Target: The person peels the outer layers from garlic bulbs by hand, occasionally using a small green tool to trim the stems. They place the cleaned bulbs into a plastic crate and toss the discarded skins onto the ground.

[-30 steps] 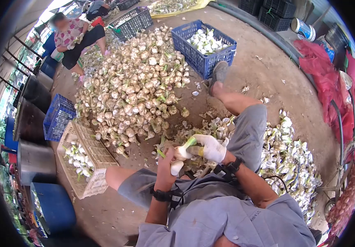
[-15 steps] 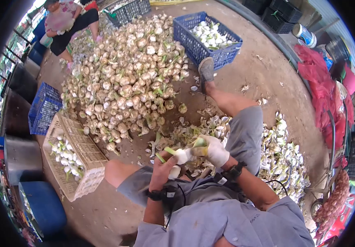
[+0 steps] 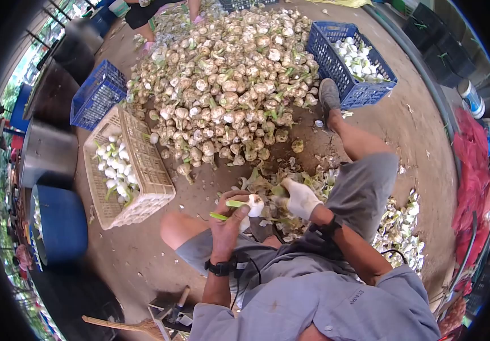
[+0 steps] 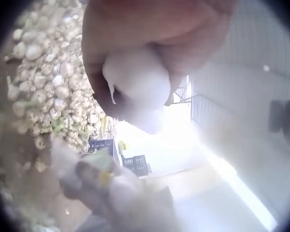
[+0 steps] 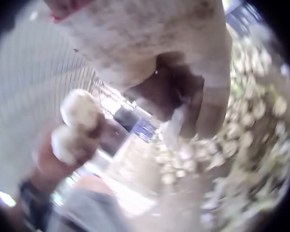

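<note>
My bare left hand [image 3: 224, 230] grips two garlic bulbs by their green stems. The upper garlic bulb [image 3: 255, 205] is white with a brownish root end; the other garlic bulb [image 5: 67, 145] sits just beneath it. To the right, apart from the bulbs, is my right hand [image 3: 303, 200] in a soiled white glove. Its fingers are curled, and a pale strip of garlic skin [image 5: 173, 129] sticks out between them. Loose garlic skins [image 3: 290, 227] lie on the ground under both hands.
A large heap of unpeeled garlic [image 3: 228, 96] lies ahead. A cream crate [image 3: 157, 179] with white bulbs stands left, near a blue crate [image 3: 94, 102]. Another blue crate [image 3: 364, 96] of cleaned garlic is by the right foot. More skins [image 3: 401, 227] lie beside the right leg.
The right hand has come away from the upper bulb, moving right. That bulb's skin now looks whiter and cleaner. The left hand has kept both bulbs, and the head view has shifted.
</note>
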A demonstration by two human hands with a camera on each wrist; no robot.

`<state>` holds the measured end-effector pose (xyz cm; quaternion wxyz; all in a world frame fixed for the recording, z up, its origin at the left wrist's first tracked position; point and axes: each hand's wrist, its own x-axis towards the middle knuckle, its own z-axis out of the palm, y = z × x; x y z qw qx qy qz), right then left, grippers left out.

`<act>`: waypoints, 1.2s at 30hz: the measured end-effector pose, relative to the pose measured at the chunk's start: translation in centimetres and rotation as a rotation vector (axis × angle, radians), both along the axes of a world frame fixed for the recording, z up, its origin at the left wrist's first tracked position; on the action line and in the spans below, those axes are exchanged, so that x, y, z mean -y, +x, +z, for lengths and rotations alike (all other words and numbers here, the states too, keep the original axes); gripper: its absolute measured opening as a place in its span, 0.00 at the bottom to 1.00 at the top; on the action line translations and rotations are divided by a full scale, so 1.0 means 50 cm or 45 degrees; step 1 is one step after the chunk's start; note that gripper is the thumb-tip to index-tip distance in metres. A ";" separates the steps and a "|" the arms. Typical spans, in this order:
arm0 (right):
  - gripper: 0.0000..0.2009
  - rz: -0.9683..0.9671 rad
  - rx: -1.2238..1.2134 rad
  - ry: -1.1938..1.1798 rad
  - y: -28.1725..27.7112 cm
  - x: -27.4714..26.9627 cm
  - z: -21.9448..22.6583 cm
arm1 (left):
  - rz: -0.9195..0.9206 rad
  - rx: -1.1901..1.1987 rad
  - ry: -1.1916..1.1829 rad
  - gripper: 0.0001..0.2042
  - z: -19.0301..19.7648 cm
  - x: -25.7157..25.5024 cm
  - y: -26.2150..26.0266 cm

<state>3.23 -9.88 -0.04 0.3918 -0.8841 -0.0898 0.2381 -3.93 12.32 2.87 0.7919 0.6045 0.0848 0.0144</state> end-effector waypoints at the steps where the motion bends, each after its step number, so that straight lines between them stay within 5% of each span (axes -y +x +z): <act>1: 0.21 0.011 -0.003 -0.004 -0.004 0.006 0.004 | 0.013 0.041 0.143 0.10 0.008 0.005 -0.003; 3: 0.20 0.143 -0.018 0.303 -0.026 0.029 0.006 | -0.016 0.150 0.391 0.11 0.006 0.024 -0.005; 5: 0.18 -0.028 -0.085 0.569 -0.049 0.027 0.025 | -0.084 0.275 0.637 0.11 0.010 0.054 0.001; 8: 0.14 0.017 0.136 0.061 -0.065 0.030 0.080 | -0.176 0.364 0.978 0.14 0.016 0.107 0.018; 12: 0.10 0.011 0.181 -0.221 -0.066 0.051 0.090 | -0.321 0.439 1.110 0.14 0.002 0.133 0.038; 15: 0.10 -0.141 0.186 -0.054 -0.035 0.072 0.059 | -0.329 0.304 0.887 0.11 0.001 0.139 0.059; 17: 0.10 -0.056 0.206 -0.187 -0.027 0.094 0.014 | -0.163 -0.006 0.129 0.10 -0.009 0.135 0.070; 18: 0.11 0.097 0.080 -0.211 -0.032 0.102 -0.002 | -0.091 -0.185 -0.183 0.11 -0.002 0.141 0.074; 21: 0.18 0.425 -0.190 -0.305 -0.037 0.119 -0.061 | 0.054 -0.274 -0.482 0.12 -0.022 0.153 0.099; 24: 0.36 -0.152 -0.466 0.789 -0.029 0.130 -0.100 | 0.047 -0.347 -0.398 0.11 -0.037 0.187 0.125; 25: 0.37 -0.446 -0.972 1.218 -0.008 0.126 -0.028 | 0.030 -0.370 -0.272 0.11 -0.041 0.202 0.135; 27: 0.33 -0.538 -1.341 1.985 0.003 0.117 -0.065 | -0.306 -0.234 0.353 0.20 -0.074 0.216 0.149; 29: 0.26 -0.747 -1.414 2.097 0.017 0.127 -0.119 | -0.548 0.048 0.320 0.24 -0.091 0.244 0.184; 32: 0.14 -1.194 -1.237 2.019 0.083 0.167 -0.107 | -0.342 -0.003 -0.146 0.25 -0.077 0.276 0.260; 34: 0.18 -1.278 -1.116 1.943 0.168 0.213 -0.109 | -0.376 -0.171 0.026 0.26 -0.166 0.257 0.320; 36: 0.23 -1.102 -0.756 1.976 0.290 0.267 -0.063 | -0.450 -0.325 0.275 0.27 -0.298 0.250 0.378</act>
